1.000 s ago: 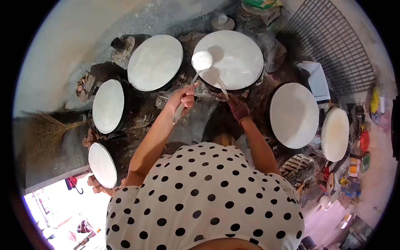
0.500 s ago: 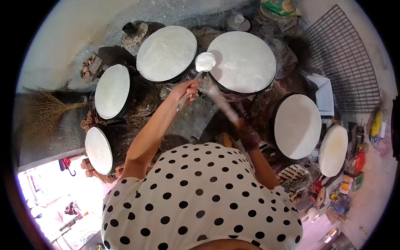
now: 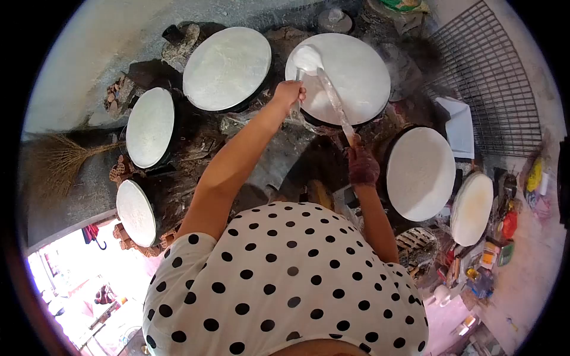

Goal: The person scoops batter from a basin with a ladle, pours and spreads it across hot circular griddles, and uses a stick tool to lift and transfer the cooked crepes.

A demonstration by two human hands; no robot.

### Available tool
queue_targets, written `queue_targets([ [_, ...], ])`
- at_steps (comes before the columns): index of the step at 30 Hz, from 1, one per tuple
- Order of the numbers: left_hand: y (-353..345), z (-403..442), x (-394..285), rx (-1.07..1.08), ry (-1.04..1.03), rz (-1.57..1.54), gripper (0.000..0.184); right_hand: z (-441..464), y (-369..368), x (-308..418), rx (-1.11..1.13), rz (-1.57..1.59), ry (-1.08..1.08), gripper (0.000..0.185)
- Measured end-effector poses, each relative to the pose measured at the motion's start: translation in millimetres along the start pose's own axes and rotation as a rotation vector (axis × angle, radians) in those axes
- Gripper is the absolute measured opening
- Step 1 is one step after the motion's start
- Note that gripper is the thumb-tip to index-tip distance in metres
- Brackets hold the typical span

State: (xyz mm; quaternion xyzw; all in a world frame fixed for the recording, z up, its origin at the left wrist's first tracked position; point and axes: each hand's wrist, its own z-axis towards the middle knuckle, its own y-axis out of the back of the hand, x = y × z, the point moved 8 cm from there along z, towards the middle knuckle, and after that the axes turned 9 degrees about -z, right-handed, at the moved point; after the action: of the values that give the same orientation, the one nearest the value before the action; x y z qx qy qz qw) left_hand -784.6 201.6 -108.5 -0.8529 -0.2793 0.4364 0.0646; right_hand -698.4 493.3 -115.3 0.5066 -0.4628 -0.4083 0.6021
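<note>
My left hand [image 3: 290,95] is closed around the handle of a ladle [image 3: 307,59] whose bowl holds white batter. The bowl hangs over the left side of the round white-topped griddle [image 3: 365,74] at the back right. In my right hand [image 3: 363,166], which wears a dark glove, is a long flat spatula [image 3: 336,104] coated with white. Its far end overlaps the ladle bowl; whether they touch I cannot tell. The glove sits just in front of this griddle, left of another white round griddle [image 3: 420,174].
More white round griddles stand at the back [image 3: 227,69] and left [image 3: 150,127]. A stack of pale rounds [image 3: 472,209] lies at right. A wire rack [image 3: 484,77] leans on the right wall by a white container [image 3: 458,127]. A straw broom [image 3: 65,154] lies far left.
My left hand has moved up and right, bringing the ladle over the back right griddle. The spatula, blurred before, now crosses that griddle with its tip at the ladle.
</note>
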Motion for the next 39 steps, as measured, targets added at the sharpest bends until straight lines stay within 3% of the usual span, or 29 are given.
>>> queue_targets([
  [1, -0.2, -4.0, -4.3, 0.039, 0.042, -0.099, 0.015, 3.2, 23.8, 8.3, 0.097, 0.095, -0.065, 0.042],
  [2, -6.7, -16.4, -7.7, 0.361, 0.173, -0.418, 0.015, 0.4, 24.6, 5.8, 0.097, 0.096, -0.068, 0.042],
  [4, -7.8, -85.9, -41.0, 0.521, 0.165, -0.594, 0.014, -4.2, 45.7, -9.7, -0.192, 0.305, -0.102, 0.04],
  [5, -11.7, -118.2, -49.3, 0.517, 0.166, -0.592, 0.014, -3.3, 24.9, -20.8, -0.189, 0.309, -0.103, 0.04],
  [6, -2.0, -142.7, -60.2, 0.347, 0.032, -0.425, 0.017, -1.1, -23.1, -25.8, -0.027, 0.156, 0.011, 0.041],
  [7, 13.3, -157.6, -69.9, 0.18, -0.105, -0.26, 0.023, 1.1, -25.3, -11.6, 0.016, 0.067, 0.07, 0.036],
  [8, 23.2, -163.6, -71.4, 0.178, -0.116, -0.265, 0.023, 2.9, -26.1, 3.3, 0.055, -0.019, 0.133, 0.035],
  [9, 33.7, -166.6, -67.1, 0.182, -0.05, -0.296, 0.027, 1.5, -21.0, 13.1, 0.046, -0.019, 0.144, 0.035],
  [11, 56.7, -176.3, -61.2, 0.185, -0.008, -0.33, 0.032, -5.5, 14.2, 39.4, -0.155, 0.33, 0.258, 0.036],
  [12, 70.0, -184.2, -46.3, 0.167, 0.055, -0.345, 0.032, -9.5, 11.7, 42.5, -0.161, 0.332, 0.272, 0.036],
  [14, 99.0, -198.8, -12.1, 0.151, 0.157, -0.362, 0.031, -9.3, -17.3, 22.9, 0.028, 0.082, -0.012, 0.04],
  [18, 141.7, -254.5, 36.1, 0.025, 0.193, -0.366, 0.033, -17.4, -0.6, 71.3, 0.054, 0.145, 0.307, 0.041],
  [19, 153.8, -265.9, 41.4, 0.008, 0.162, -0.389, 0.033, -8.7, 3.1, 69.0, 0.053, 0.092, 0.134, 0.042],
  [20, 162.4, -277.2, 52.7, 0.019, 0.21, -0.398, 0.034, -2.8, 5.6, 64.6, 0.049, 0.038, -0.042, 0.044],
  [23, 188.1, -298.6, 79.3, 0.019, 0.24, -0.444, 0.035, 8.4, -22.7, 78.3, 0.025, 0.112, 0.21, 0.045],
  [27, 212.7, -321.5, 94.2, -0.008, 0.249, -0.5, 0.034, -1.6, 6.7, 101.2, -0.087, -0.011, 0.22, 0.044],
  [29, 222.7, -343.7, 83.3, 0.035, 0.154, -0.264, 0.035, -24.7, -30.2, 93.1, 0.162, -0.217, 0.3, 0.038],
  [30, 227.9, -357.1, 83.8, 0.055, 0.13, -0.341, 0.038, -41.4, -31.4, 101.1, 0.239, -0.273, 0.383, 0.037],
  [31, 237.9, -369.4, 84.4, 0.033, 0.11, -0.363, 0.038, -57.6, -17.4, 111.0, 0.269, -0.152, 0.311, 0.037],
  [33, 240.8, -390.5, 72.8, 0.195, -0.013, -0.46, 0.038, -85.5, 0.5, 130.0, 0.297, 0.037, 0.214, 0.037],
  [39, 273.9, -368.8, 80.1, 0.085, 0.012, -0.69, 0.039, -126.4, -19.0, 181.6, 0.335, 0.141, 0.272, 0.041],
])
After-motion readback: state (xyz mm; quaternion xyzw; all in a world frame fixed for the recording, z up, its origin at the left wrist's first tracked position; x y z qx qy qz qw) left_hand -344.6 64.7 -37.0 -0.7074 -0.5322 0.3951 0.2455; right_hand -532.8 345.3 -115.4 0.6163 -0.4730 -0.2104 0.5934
